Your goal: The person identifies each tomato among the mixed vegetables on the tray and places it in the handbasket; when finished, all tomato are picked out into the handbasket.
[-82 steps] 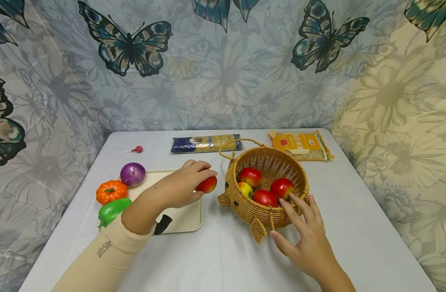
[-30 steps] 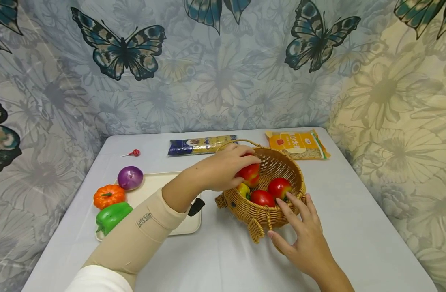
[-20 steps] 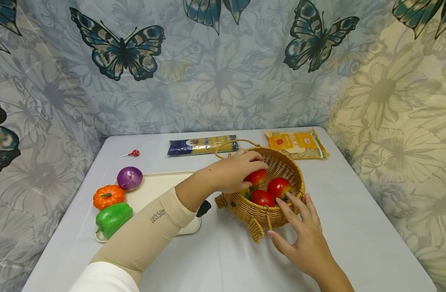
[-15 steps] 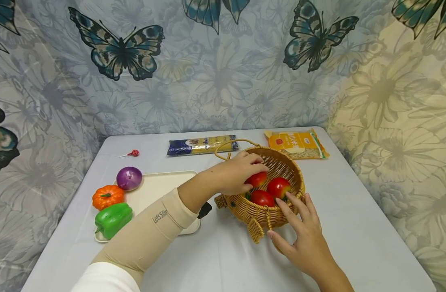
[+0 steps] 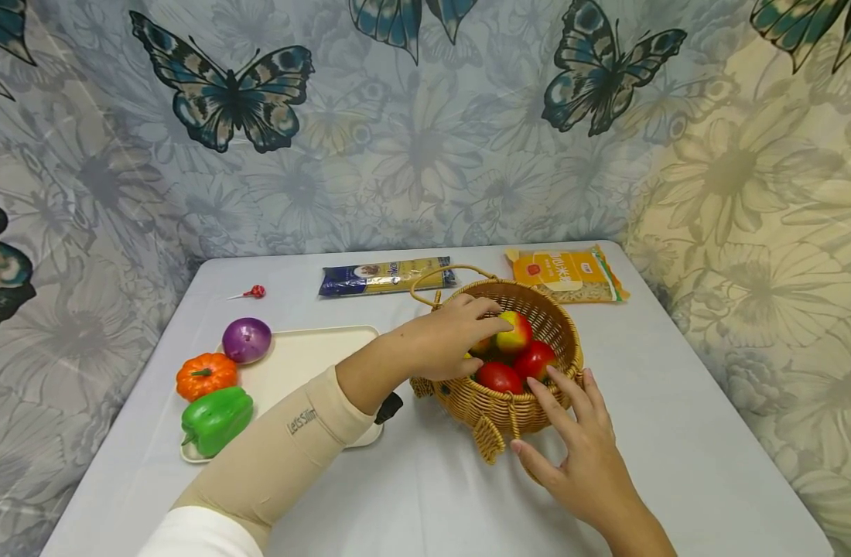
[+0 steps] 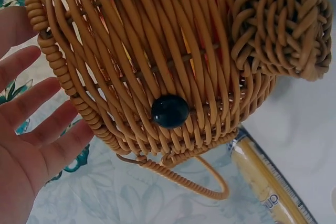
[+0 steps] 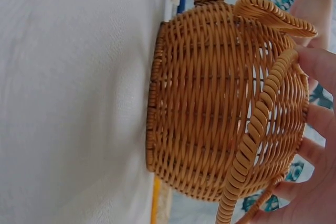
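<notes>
A woven wicker basket with black button eyes and several red and yellow apples inside stands on the white table. My left hand is over its left rim, fingers loosely extended and partly hiding the fruit. Just beyond those fingertips lies a red-yellow apple. Spread straight fingers also show in the left wrist view, beside the rim. My right hand rests its fingertips on the near right rim, its thumb touching the basket's handle. Two red apples sit near the front, one apple left of the other.
Left of the basket is a cream tray, with a purple onion, orange pumpkin and green bell pepper along its left side. A lollipop, a noodle packet and a yellow bag lie farther back.
My left hand has carried an apple from over the tray into the basket and let go of it; that apple now lies farther right among the others. My right hand has stayed at the rim.
</notes>
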Demonstrator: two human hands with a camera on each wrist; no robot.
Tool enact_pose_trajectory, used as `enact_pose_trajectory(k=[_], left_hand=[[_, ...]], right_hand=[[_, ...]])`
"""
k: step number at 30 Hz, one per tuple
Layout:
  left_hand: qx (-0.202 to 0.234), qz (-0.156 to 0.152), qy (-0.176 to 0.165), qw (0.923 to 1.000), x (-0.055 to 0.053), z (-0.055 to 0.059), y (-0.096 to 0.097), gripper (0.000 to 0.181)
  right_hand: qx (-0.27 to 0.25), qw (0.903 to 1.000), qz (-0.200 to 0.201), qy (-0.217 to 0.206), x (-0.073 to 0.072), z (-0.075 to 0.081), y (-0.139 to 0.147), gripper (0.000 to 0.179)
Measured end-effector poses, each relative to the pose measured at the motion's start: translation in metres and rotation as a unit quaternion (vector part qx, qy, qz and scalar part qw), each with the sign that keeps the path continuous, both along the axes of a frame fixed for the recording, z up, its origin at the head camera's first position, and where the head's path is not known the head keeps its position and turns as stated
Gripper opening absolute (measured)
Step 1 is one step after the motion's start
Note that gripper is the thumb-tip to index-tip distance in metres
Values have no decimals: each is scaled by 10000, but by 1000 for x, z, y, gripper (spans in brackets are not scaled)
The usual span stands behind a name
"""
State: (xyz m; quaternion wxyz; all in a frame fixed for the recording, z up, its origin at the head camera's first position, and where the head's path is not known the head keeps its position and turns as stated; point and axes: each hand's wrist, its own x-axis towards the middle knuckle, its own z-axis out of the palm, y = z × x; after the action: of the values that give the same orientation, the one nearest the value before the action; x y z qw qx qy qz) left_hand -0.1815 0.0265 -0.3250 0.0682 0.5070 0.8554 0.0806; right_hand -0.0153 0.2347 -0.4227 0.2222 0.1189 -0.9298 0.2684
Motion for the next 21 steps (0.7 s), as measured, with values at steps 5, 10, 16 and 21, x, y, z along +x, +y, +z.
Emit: enact_pose_trajectory(k=[5, 10, 16, 21], left_hand=[[97, 56, -21, 9999, 4, 0, -6, 64], [177, 197, 16, 9996, 6, 1, -17, 61], [348, 474, 82, 9982, 10, 0, -40, 57], [452, 808, 119, 9956, 16, -5, -63, 58]], right_hand=[[21, 10000, 33, 26, 0, 1, 2, 86], [-23, 10000, -16, -50, 2, 1, 3, 84], [-49, 9997, -57, -250, 1, 2, 6, 84], [2, 9994, -155, -304, -1, 4, 7, 83]])
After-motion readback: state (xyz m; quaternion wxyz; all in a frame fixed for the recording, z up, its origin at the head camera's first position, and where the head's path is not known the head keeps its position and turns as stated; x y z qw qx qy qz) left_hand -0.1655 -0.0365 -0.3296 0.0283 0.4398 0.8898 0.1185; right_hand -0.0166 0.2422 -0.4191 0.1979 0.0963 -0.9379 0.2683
